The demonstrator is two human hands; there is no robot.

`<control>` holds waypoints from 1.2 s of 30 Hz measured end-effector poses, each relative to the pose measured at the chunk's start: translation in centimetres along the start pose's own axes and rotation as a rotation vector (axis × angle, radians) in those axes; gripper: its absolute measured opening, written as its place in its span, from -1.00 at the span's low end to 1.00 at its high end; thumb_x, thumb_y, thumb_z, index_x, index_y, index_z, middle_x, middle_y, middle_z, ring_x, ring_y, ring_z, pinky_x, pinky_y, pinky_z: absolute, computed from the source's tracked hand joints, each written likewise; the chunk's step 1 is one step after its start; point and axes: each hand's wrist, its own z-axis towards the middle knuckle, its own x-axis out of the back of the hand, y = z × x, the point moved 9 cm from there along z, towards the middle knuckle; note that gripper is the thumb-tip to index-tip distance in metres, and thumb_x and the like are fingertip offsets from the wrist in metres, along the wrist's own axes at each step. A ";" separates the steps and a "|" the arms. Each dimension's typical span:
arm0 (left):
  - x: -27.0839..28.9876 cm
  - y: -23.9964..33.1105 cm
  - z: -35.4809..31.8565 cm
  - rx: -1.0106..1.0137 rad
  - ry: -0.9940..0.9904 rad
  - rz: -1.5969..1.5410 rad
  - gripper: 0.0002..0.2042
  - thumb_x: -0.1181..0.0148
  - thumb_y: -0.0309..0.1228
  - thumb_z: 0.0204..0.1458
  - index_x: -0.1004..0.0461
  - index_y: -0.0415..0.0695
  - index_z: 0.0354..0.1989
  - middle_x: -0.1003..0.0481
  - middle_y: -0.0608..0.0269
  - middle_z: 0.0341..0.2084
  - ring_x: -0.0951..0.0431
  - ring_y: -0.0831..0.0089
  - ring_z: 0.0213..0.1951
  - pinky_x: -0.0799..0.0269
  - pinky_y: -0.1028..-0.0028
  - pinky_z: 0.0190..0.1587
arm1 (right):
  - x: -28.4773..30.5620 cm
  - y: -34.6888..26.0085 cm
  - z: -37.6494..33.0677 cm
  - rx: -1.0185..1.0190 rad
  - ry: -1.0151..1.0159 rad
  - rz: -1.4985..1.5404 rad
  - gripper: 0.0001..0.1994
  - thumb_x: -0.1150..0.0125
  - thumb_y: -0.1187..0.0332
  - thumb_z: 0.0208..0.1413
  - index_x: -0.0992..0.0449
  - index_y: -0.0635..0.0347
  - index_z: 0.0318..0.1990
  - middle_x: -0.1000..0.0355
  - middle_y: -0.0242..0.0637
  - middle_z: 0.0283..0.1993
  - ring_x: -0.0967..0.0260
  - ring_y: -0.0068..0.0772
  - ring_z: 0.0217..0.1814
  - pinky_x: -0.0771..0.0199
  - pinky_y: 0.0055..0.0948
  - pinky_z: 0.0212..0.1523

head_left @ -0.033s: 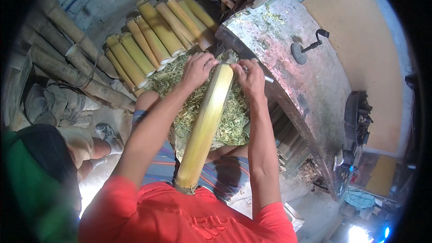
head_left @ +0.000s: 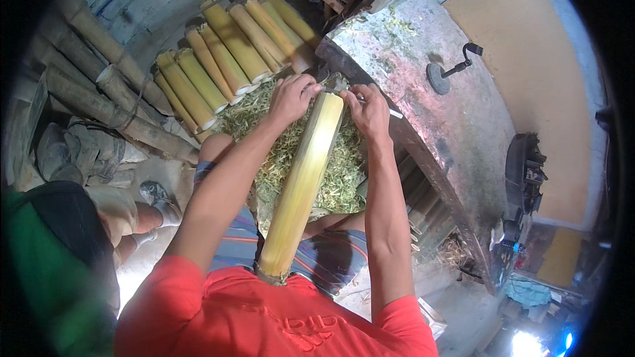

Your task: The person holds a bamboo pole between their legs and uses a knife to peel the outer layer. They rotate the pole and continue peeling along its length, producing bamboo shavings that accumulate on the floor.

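Note:
A shaved yellow-green bamboo tube [head_left: 301, 188] slants away from me, its near end against my red shirt. At its far end my left hand [head_left: 292, 98] and my right hand [head_left: 368, 112] are closed on either side, fingers curled. They grip what looks like a drawknife [head_left: 395, 114]; only a pale metal end shows beyond my right hand, and its blade is mostly hidden. Under the tube lies a heap of green bamboo shavings [head_left: 264, 152].
Several peeled bamboo tubes [head_left: 238, 43] lean in a row at the far left. Long brown poles [head_left: 142, 125] lie left of them. A stone-topped bench [head_left: 423, 86] with a small metal stand [head_left: 438, 78] runs along the right. Another person's leg [head_left: 149, 217] is at left.
Both hands have shifted very slightly away from me, and the tool has moved to the tube's far end. The bamboo tube stays in place.

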 end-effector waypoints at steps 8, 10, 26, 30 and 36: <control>0.8 -0.7 -6.4 0.153 -0.079 -0.060 -0.76 -0.26 -0.22 0.32 -0.60 -0.17 -0.16 -0.64 0.09 -0.21 -0.61 0.02 -0.12 -0.42 0.10 0.02 | 0.2 -3.1 -4.7 0.115 -0.095 -0.056 -0.65 -0.47 0.00 0.18 -0.73 0.13 -0.18 -0.48 -0.11 -0.31 -0.48 0.03 -0.32 -0.42 -0.08 -0.29; 0.8 -0.6 -5.3 0.072 0.018 -0.090 -0.76 -0.26 -0.23 0.32 -0.60 -0.17 -0.16 -0.62 0.07 -0.24 -0.61 0.02 -0.13 -0.42 0.09 0.02 | 0.1 -3.0 -3.5 0.120 -0.089 -0.056 -0.65 -0.47 0.01 0.19 -0.72 0.13 -0.18 -0.50 -0.09 -0.30 -0.49 0.06 -0.30 -0.44 -0.06 -0.27; -2.3 -4.3 0.5 0.186 -0.046 -0.138 -0.73 -0.31 -0.22 0.28 -0.64 -0.15 -0.02 -0.61 0.05 0.00 -0.55 0.03 0.16 -0.33 0.05 0.30 | -0.3 -1.1 1.4 0.012 -0.061 -0.170 -0.69 -0.44 0.04 0.22 -0.73 0.11 -0.19 -0.55 -0.06 -0.24 -0.56 0.16 -0.24 -0.53 -0.01 -0.14; 2.1 -0.4 -1.9 0.044 0.172 0.077 -0.44 -0.37 -0.17 0.23 -0.43 -0.18 0.32 -0.35 -0.16 0.32 -0.36 -0.12 0.35 -0.27 0.03 0.41 | 2.3 1.3 -1.9 -0.097 0.165 -0.013 -0.70 -0.44 0.10 0.25 -0.71 0.16 -0.16 -0.56 -0.07 -0.23 -0.54 0.02 -0.25 -0.54 -0.14 -0.15; 1.1 3.2 -20.6 0.558 -0.432 -0.310 0.12 -0.63 -0.07 -0.05 0.03 -0.34 0.51 -0.31 -0.32 0.30 -0.41 -0.04 0.32 -0.35 0.05 0.38 | 2.3 5.3 -12.1 -0.408 0.336 0.442 -0.77 -0.47 0.27 0.28 -0.65 0.28 -0.16 -0.44 -0.33 -0.32 -0.35 -0.49 -0.28 -0.41 -0.41 -0.23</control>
